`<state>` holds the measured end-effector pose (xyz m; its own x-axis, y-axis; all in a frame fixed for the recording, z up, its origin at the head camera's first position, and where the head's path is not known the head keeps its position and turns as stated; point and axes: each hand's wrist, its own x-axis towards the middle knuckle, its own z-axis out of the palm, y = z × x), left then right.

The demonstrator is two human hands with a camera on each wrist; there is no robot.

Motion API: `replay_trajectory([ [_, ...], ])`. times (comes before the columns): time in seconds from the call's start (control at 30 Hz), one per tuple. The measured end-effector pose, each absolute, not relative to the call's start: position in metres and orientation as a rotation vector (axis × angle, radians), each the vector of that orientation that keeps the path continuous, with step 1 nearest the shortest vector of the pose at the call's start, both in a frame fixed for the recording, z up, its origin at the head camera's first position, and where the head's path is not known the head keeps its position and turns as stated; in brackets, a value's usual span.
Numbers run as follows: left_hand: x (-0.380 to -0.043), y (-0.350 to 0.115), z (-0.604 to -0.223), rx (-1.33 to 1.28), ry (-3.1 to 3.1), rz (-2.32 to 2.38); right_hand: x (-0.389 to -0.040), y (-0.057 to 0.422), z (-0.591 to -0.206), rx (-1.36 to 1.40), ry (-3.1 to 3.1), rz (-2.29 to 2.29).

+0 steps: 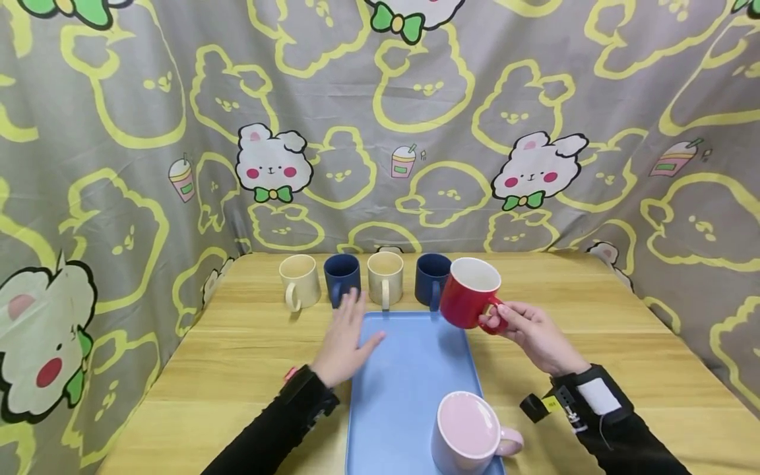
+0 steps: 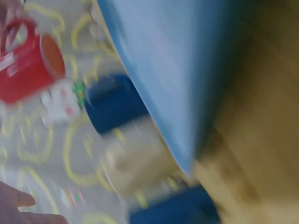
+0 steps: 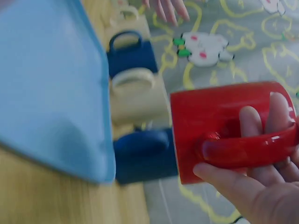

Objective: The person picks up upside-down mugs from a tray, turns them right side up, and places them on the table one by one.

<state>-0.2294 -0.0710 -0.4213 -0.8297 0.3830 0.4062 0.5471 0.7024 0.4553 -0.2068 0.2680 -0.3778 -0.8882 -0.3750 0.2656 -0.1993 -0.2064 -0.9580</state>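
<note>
My right hand (image 1: 537, 333) holds a red mug (image 1: 469, 293) by its handle, up over the far right corner of the blue tray (image 1: 410, 369). The mug is white inside and slightly tilted; in the right wrist view the fingers pass through the handle (image 3: 252, 151). My left hand (image 1: 344, 340) hovers over the tray's left edge with fingers spread, holding nothing. A pink mug (image 1: 466, 429) stands on the tray's near right corner, handle to the right. Behind the tray stand a cream mug (image 1: 299, 282), a navy mug (image 1: 342, 274), another cream mug (image 1: 386, 274) and another navy mug (image 1: 431, 277).
The wooden table (image 1: 237, 369) carries the tray and the row of mugs along its far side. A grey patterned curtain (image 1: 368, 99) hangs behind and at both sides. A strap with a dangling black end (image 1: 534, 408) is on the right wrist.
</note>
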Motion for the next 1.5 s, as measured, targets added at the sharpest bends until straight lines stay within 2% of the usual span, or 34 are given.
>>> replay_trajectory([
  [0.27,-0.218,-0.139,-0.442,-0.368,-2.767,-0.744,-0.231,0.282,-0.398,-0.4,2.089,-2.363],
  [0.47,-0.203,-0.162,-0.446,-0.272,-2.884,-0.652,-0.253,0.282,-0.416,-0.202,2.199,-2.375],
  [0.93,-0.194,-0.18,-0.447,-0.202,-2.936,-0.639,-0.282,0.276,-0.441,0.035,2.316,-2.328],
  [1.5,-0.189,-0.179,-0.443,-0.208,-2.977,-0.621,-0.285,0.273,-0.453,0.103,2.389,-2.297],
])
